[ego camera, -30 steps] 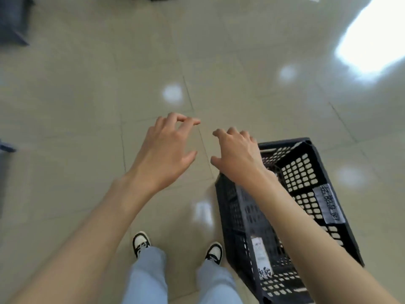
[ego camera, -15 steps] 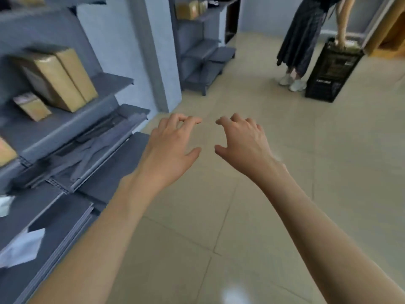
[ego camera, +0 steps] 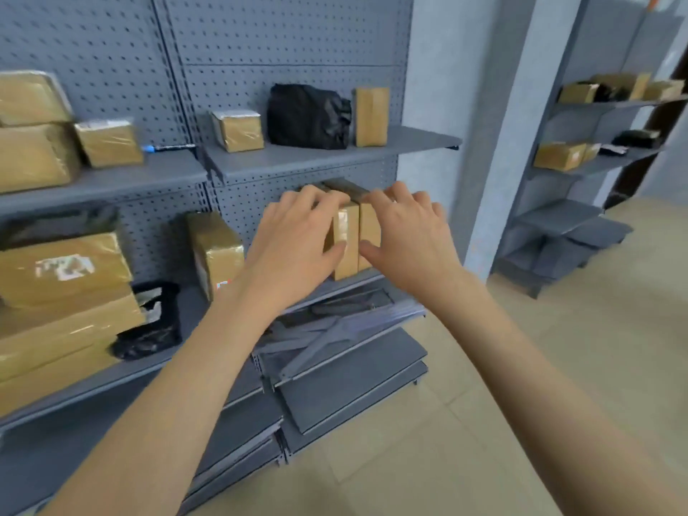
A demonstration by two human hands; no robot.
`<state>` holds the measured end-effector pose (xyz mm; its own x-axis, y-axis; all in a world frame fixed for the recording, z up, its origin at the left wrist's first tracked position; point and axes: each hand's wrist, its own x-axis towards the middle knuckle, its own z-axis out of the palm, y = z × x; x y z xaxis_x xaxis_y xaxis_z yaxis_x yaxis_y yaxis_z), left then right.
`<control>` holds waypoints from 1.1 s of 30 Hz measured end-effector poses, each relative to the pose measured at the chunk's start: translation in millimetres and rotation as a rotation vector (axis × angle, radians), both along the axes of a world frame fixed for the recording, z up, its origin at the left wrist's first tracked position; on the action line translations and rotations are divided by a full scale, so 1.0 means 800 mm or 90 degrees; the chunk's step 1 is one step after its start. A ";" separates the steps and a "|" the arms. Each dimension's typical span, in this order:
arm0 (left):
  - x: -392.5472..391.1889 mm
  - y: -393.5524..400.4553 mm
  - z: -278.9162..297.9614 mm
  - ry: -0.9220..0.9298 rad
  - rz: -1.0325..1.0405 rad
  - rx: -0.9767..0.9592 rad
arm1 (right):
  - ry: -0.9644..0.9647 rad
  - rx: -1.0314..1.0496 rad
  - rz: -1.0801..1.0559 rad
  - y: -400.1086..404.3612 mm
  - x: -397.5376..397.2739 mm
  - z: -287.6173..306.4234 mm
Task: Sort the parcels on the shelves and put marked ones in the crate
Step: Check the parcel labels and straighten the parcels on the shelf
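Grey metal shelves (ego camera: pixel 327 158) on a perforated grey back panel (ego camera: pixel 283 39) are filling the left and middle of the view, and a beige tiled floor (ego camera: pixel 558 366) is stretching away to the right. A pale blue-grey pillar (ego camera: pixel 495 150) is standing just beside the shelf ends, and a second grey shelf unit (ego camera: pixel 595 162) with more tan boxes is sitting well apart beyond it.

On the upper shelf a small tape-wrapped tan box (ego camera: pixel 238 130), a crumpled black plastic bag parcel (ego camera: pixel 307 117) and an upright tan box (ego camera: pixel 370 117) are standing in a row. A blue-tipped marker pen (ego camera: pixel 167 147) is lying on the neighbouring shelf to the left.

On the middle shelf two upright tan cardboard parcels (ego camera: pixel 352 240) are standing side by side close to the shelf's right end. The left hand (ego camera: pixel 298 240) and the right hand (ego camera: pixel 409 236) are reaching at them with fingers loosely curled, one on each side; whether they are gripping or only touching cannot be told. A tilted tan parcel (ego camera: pixel 216 251) is leaning to their left.

Loose grey shelf boards (ego camera: pixel 350 374) are lying stacked at floor level below, their edges jutting out toward the open floor, which is leaving room to the right.
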<state>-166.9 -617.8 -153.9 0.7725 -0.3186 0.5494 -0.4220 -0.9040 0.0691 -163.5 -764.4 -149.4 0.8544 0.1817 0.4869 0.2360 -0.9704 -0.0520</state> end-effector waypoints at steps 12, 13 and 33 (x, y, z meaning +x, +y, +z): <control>0.244 0.134 0.071 -0.075 0.284 -0.039 | -0.057 -0.010 0.251 0.138 0.322 0.076; 0.258 0.147 0.071 -0.069 0.301 -0.041 | -0.050 -0.003 0.264 0.153 0.343 0.076; 0.490 0.332 0.049 0.038 0.285 -0.049 | 0.195 0.351 0.114 0.338 0.594 0.028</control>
